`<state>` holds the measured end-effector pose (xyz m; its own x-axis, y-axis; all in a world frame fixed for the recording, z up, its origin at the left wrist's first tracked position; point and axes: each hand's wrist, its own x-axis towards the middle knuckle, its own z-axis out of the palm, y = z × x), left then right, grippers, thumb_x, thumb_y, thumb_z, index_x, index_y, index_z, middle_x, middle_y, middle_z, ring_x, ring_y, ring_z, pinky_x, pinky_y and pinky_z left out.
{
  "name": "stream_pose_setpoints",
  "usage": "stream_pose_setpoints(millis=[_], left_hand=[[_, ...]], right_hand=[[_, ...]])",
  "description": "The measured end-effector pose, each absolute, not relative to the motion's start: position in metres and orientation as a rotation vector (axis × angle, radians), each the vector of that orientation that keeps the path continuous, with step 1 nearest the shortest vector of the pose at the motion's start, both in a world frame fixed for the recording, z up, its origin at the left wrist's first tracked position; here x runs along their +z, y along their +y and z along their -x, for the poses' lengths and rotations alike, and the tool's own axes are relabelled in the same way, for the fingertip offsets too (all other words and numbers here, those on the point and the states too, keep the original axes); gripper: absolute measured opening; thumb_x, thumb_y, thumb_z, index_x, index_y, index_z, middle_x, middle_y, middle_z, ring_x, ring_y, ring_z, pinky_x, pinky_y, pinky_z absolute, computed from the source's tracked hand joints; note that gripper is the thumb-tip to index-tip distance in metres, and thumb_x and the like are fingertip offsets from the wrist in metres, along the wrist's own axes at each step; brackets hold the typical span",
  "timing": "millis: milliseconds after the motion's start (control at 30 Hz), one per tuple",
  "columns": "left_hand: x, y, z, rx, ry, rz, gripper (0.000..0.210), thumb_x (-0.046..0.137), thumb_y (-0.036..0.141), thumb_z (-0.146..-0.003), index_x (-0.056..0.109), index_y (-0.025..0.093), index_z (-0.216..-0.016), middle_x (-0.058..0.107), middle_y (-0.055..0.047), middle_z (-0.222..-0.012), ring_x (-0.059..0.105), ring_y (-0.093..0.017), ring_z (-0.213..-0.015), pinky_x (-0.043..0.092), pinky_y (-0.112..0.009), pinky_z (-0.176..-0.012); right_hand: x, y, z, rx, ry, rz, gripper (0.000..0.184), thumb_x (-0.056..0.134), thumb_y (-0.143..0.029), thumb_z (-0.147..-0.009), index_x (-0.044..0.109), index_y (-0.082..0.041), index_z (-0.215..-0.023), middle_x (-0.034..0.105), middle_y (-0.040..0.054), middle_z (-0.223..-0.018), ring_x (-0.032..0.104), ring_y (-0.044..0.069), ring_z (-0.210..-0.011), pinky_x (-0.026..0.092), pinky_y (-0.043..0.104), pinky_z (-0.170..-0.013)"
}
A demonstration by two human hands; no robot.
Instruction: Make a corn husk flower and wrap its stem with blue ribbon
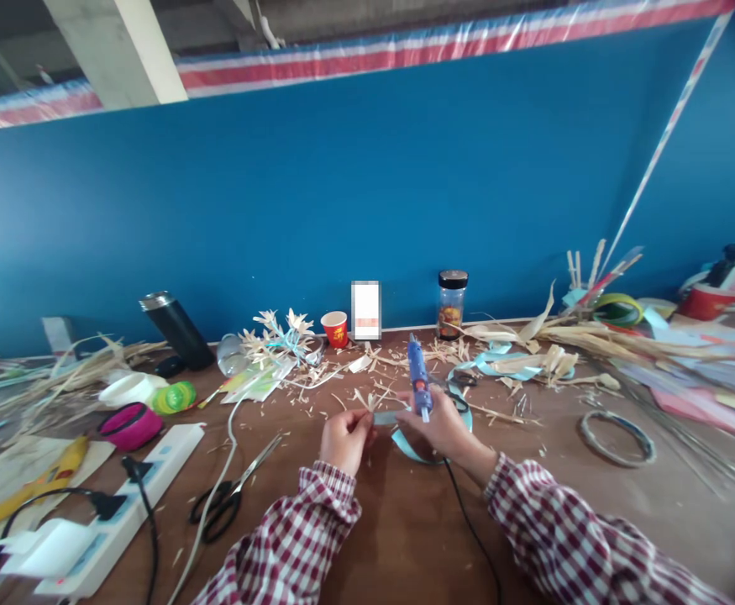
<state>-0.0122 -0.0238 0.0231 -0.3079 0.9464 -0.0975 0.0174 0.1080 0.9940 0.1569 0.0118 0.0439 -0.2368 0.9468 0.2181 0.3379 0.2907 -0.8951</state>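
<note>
Blue glue gun (418, 376) | right hand (448, 427) | red cup (335, 339): gold mark (339, 332) unreadable

smooth plastic glue gun (418, 378), rough papery husks (556, 363)

Got my left hand (345, 437) in a little pinch, right hand (446, 428) curled in a grip, both forearms (295, 533) kinda angled inward.

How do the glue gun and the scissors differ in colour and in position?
The glue gun is blue-purple; the scissors have black handles and metal blades. The glue gun is in the right hand; the scissors lie on the table, left of the left hand and not touched by it. Both are hand tools.
</note>
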Motion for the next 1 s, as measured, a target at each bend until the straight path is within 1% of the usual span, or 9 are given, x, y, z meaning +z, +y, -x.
stream_pose_setpoints(millis=[100,200,300,400,533,633,800,900,1000], left_hand=[[0.017,-0.024,0.010,1.323,1.516,-0.980,0.022,0.066,0.033,-0.065,0.065,0.013,-0.075,0.065,-0.002,-0.054,0.062,-0.017,-0.050,0.050,-0.027,-0.050],[0.016,-0.024,0.012,1.270,1.596,-1.009,0.019,0.063,0.032,-0.068,0.065,0.015,-0.075,0.067,-0.004,-0.061,0.064,-0.019,-0.056,0.051,-0.029,-0.053],[0.023,-0.027,0.017,1.172,1.823,-1.270,0.018,0.059,0.032,-0.070,0.068,0.017,-0.074,0.069,-0.007,-0.068,0.065,-0.021,-0.066,0.048,-0.031,-0.060],[0.030,-0.031,0.022,0.978,2.098,-1.499,0.018,0.057,0.032,-0.071,0.071,0.020,-0.074,0.070,-0.008,-0.073,0.064,-0.024,-0.073,0.044,-0.031,-0.065],[0.032,-0.035,0.022,0.777,2.287,-1.559,0.021,0.054,0.035,-0.073,0.070,0.020,-0.075,0.069,-0.011,-0.077,0.062,-0.025,-0.077,0.038,-0.029,-0.060],[0.030,-0.037,0.019,0.719,2.319,-1.562,0.021,0.054,0.036,-0.074,0.068,0.020,-0.072,0.068,-0.008,-0.073,0.062,-0.022,-0.073,0.034,-0.026,-0.056],[0.026,-0.039,0.020,0.719,2.349,-1.637,0.013,0.054,0.031,-0.077,0.062,0.022,-0.081,0.065,0.000,-0.069,0.058,-0.014,-0.067,0.033,-0.023,-0.056],[0.022,-0.041,0.022,0.644,2.357,-1.773,0.013,0.052,0.027,-0.078,0.063,0.022,-0.075,0.064,-0.001,-0.074,0.058,-0.015,-0.071,0.034,-0.023,-0.060],[0.020,-0.044,0.024,0.644,2.311,-1.893,0.017,0.050,0.027,-0.080,0.066,0.024,-0.077,0.064,-0.002,-0.081,0.058,-0.016,-0.077,0.037,-0.024,-0.064]], right_hand=[[0.037,0.013,-0.154,0.938,-1.803,1.201,0.010,0.060,-0.025,-0.067,0.057,-0.016,-0.071,0.063,0.0010,-0.064,0.055,0.014,-0.058,0.041,0.022,-0.054],[0.030,0.013,-0.151,0.850,-1.858,1.235,0.005,0.056,-0.021,-0.068,0.055,-0.016,-0.067,0.061,0.0000,-0.061,0.054,0.013,-0.056,0.038,0.021,-0.052],[0.029,0.013,-0.148,0.764,-1.964,1.259,0.005,0.054,-0.021,-0.069,0.056,-0.016,-0.069,0.062,0.0009,-0.062,0.055,0.014,-0.058,0.037,0.021,-0.054],[0.031,0.010,-0.145,0.702,-2.046,1.246,0.006,0.053,-0.021,-0.071,0.057,-0.017,-0.068,0.063,0.0030,-0.065,0.056,0.015,-0.060,0.036,0.022,-0.056],[0.030,0.007,-0.142,0.634,-2.123,1.267,0.007,0.052,-0.021,-0.073,0.057,-0.017,-0.072,0.065,0.0045,-0.068,0.059,0.016,-0.063,0.035,0.022,-0.056],[0.026,0.005,-0.141,0.630,-2.162,1.298,0.008,0.053,-0.022,-0.073,0.059,-0.017,-0.076,0.065,0.0056,-0.071,0.060,0.018,-0.067,0.035,0.022,-0.057],[0.019,0.005,-0.141,0.630,-2.194,1.316,0.013,0.056,-0.022,-0.073,0.060,-0.017,-0.084,0.066,0.0060,-0.075,0.061,0.018,-0.072,0.035,0.022,-0.060],[0.017,0.006,-0.141,0.593,-2.217,1.345,0.011,0.057,-0.023,-0.073,0.060,-0.017,-0.081,0.066,0.0065,-0.074,0.059,0.018,-0.069,0.034,0.023,-0.059],[0.017,0.007,-0.140,0.580,-2.231,1.370,0.011,0.057,-0.026,-0.074,0.060,-0.017,-0.079,0.066,0.0065,-0.073,0.059,0.018,-0.067,0.033,0.023,-0.057]])
